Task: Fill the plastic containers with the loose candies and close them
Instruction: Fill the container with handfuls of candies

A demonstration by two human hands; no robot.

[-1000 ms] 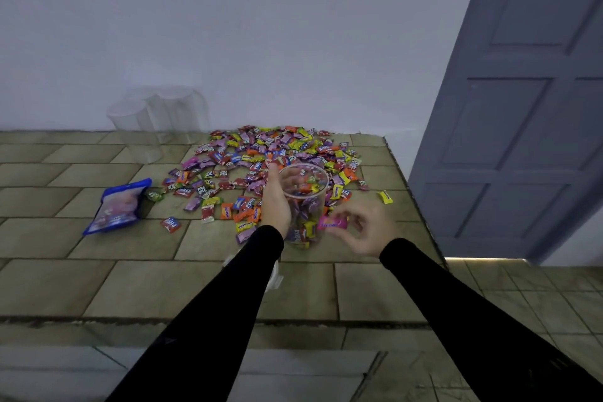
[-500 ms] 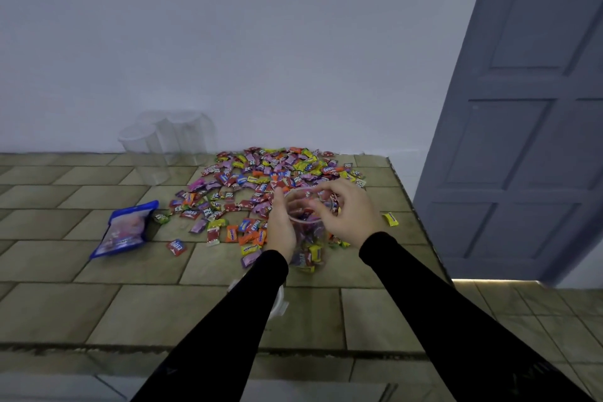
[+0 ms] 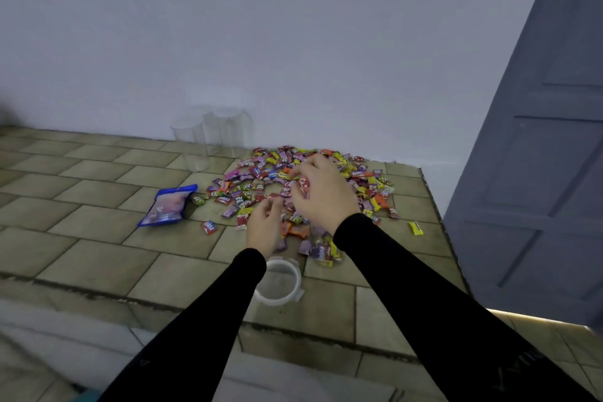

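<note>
Tiled ledge (image 3: 98, 232) under your hands, pale wall behind, grey-blue door (image 3: 538, 173) at the right. Pile of loose candies (image 3: 261, 186) spread over the far right part of the ledge; one yellow candy (image 3: 415, 228) lies apart near the right edge. Blue packet (image 3: 168, 209) lies flat left of the pile, a single red candy (image 3: 208, 227) just beside it. Three empty clear containers (image 3: 212, 137) stand against the wall, behind the pile's left end. Round clear lid (image 3: 281, 282) lies near the front, partly hidden by your left sleeve. Container being filled (image 3: 321, 250) shows only as a clear base with candies in it, between your forearms; your right wrist covers most of it. Your right hand (image 3: 321, 194) sits over the pile, fingers curled and pinching a red candy. Your left hand (image 3: 265, 227) is beside it, fingers curled; what it holds you cannot tell from this view. Against half a second ago: your right hand has gone from the container mouth out to the pile, and your left no longer wraps the container wall
</note>
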